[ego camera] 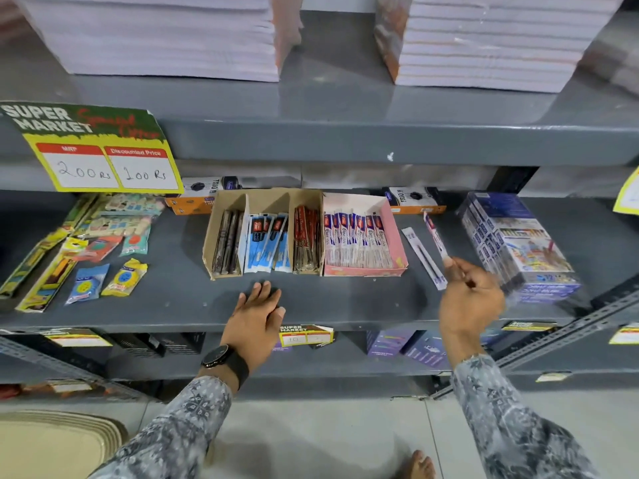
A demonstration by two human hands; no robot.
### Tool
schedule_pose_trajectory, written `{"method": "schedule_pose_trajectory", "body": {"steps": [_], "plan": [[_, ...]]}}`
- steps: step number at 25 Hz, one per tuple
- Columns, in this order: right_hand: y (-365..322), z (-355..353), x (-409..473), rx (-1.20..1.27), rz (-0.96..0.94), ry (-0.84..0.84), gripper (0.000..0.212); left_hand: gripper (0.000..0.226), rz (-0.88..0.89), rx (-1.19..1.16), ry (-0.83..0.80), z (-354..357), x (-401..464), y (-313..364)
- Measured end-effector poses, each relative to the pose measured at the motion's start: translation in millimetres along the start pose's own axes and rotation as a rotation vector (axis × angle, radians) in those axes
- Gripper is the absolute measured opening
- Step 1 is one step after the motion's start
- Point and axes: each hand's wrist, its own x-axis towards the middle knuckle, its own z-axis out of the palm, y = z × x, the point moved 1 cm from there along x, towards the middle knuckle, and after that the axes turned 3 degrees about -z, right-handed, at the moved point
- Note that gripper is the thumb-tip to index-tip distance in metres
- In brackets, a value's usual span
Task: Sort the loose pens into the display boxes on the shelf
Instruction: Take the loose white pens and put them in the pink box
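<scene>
The left hand (257, 311) is lying palm down, fingers stretched forward and close together, thumb out to the right. Its wrist is wearing a black watch (221, 356), and a grey patterned sleeve is covering the forearm. The right hand (470, 295) is raised, its back facing the camera, fingers curled in and pinching a thin packet between thumb and fingertips. Its edges are blurring. A matching sleeve is covering the right forearm.
</scene>
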Motion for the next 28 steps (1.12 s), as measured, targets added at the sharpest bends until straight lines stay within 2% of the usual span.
{"method": "schedule_pose_trajectory", "body": {"steps": [2,3,5,7,9,13,17,19,20,22,23,25,26,28], "plan": [[-14.0,2.2,-16.3,0.122,0.011,-0.082,0.009,0.045,-0.058,-0.105,-0.008,-7.9,1.6,5.1],[-20.3,5.3,-23.0,0.21,0.083,-0.163,0.005,0.043,-0.103,-0.198,0.01,-13.0,0.9,8.6],[-33.4,12.7,-33.4,0.38,0.31,-0.465,0.014,0.04,-0.225,-0.543,0.055,-23.7,-2.0,15.3],[-41.7,17.7,-40.1,0.349,0.41,-0.792,0.013,0.043,-0.324,-0.985,-0.004,-32.3,-3.4,21.6],[-43.8,21.7,-43.5,0.178,0.339,-0.966,0.007,0.043,-0.381,-1.229,-0.113,-37.8,-5.6,26.4],[-45.6,28.8,-48.9,0.032,0.277,-0.97,0.005,0.034,-0.381,-1.308,-0.141,-29.5,-12.9,32.1],[-45.0,22.7,-55.2,0.138,0.326,-0.98,0.01,0.026,-0.367,-1.289,-0.103,-23.6,-11.7,31.2],[-50.0,20.7,-56.4,0.22,0.286,-0.939,0.017,0.033,-0.327,-1.235,-0.051,-22.1,-8.7,31.1],[-52.2,20.9,-53.0,0.265,0.219,-0.84,0.021,0.035,-0.29,-1.116,0.0,-21.1,-6.9,30.8],[-58.1,24.4,-41.3,0.28,-0.001,-0.556,0.019,0.038,-0.194,-0.642,0.115,-15.6,-5.4,24.7],[-61.0,28.4,-35.2,0.219,-0.141,-0.422,0.016,0.042,-0.135,-0.39,0.118,-11.3,-6.3,20.4],[-66.1,43.1,-24.7,-0.048,-0.442,-0.274,0.018,0.051,-0.006,-0.049,0.062,1.9,-8.8,12.5],[-65.8,53.1,-22.3,-0.204,-0.555,-0.307,0.017,0.053,0.058,0.064,0.049,8.9,-10.0,9.1],[-62.3,69.9,-27.1,-0.45,-0.607,-0.566,0.006,0.054,0.104,0.181,0.059,16.1,-11.9,5.7]]}}
